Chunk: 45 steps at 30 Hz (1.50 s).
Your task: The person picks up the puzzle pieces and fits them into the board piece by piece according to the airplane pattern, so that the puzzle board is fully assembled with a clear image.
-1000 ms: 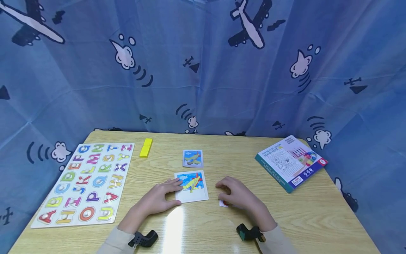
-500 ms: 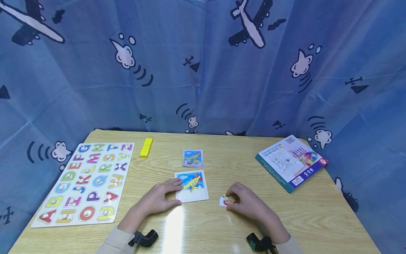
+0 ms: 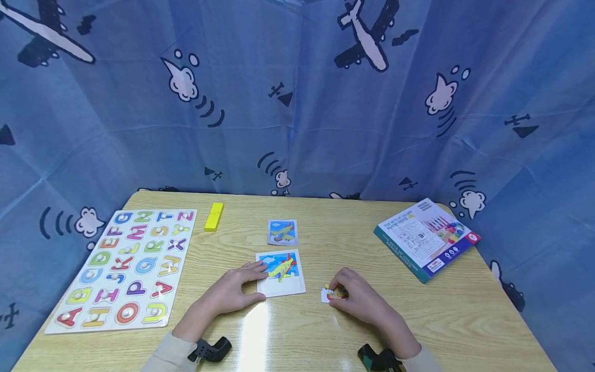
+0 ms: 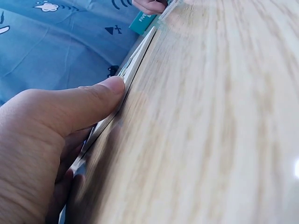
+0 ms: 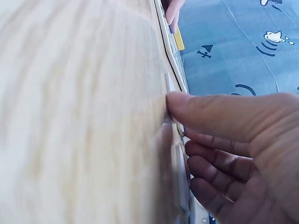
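Observation:
The airplane puzzle board lies flat in a white frame mid-table; its upper part shows a yellow plane on blue, its lower part is plain white. My left hand rests at its left side, fingertips on the picture and thumb at the lower left corner; the thumb also touches the board in the left wrist view. To the right, my right hand pinches a small white puzzle piece with red and yellow print, close to the tabletop. Other pieces lie partly hidden under its fingers.
Behind the board lies a small airplane picture card. A letter board covers the left side, with a yellow block beyond it. At the right back sits a boxed set. A blue curtain hangs behind the table.
My right hand has drawn back a little to the right and toward me, uncovering printed pieces under its fingers, then shifted slightly left. My left hand and the board stay put.

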Each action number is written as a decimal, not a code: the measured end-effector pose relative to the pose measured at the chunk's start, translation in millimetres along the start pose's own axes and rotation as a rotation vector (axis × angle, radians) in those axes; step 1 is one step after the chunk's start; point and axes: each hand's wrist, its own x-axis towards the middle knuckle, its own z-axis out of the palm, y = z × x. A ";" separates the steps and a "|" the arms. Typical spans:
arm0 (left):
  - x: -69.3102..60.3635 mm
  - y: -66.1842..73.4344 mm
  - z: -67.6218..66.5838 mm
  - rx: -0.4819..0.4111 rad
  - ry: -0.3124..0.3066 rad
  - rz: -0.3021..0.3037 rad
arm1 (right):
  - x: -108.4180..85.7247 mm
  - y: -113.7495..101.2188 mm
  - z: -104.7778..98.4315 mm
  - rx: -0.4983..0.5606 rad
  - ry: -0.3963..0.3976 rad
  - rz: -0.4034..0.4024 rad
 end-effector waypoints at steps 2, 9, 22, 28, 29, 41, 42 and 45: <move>-0.3 -0.1 -0.2 -0.003 -0.001 -0.004 | 0.6 0.1 0.0 -0.002 0.004 -0.012; -1.4 0.4 -1.0 -0.003 0.000 -0.012 | 1.9 0.3 -1.9 0.040 -0.006 -0.035; -1.3 2.1 -0.9 -0.009 0.000 -0.007 | 6.7 -5.2 -6.7 0.096 0.055 -0.090; -1.9 0.5 0.0 -0.009 0.004 -0.009 | 17.6 -14.3 -6.2 0.110 0.038 -0.105; -1.9 0.2 0.3 -0.010 0.004 -0.009 | 19.9 -15.9 -5.2 0.112 0.035 -0.112; 0.1 -0.7 0.6 -0.018 0.009 -0.012 | 49.6 -43.1 9.7 0.122 -0.032 -0.143; 0.2 -0.7 0.7 -0.017 0.010 -0.012 | 52.3 -45.7 11.3 0.116 -0.041 -0.144; 0.4 -0.8 0.7 -0.012 0.014 -0.009 | 59.5 -53.0 16.8 0.082 -0.065 -0.159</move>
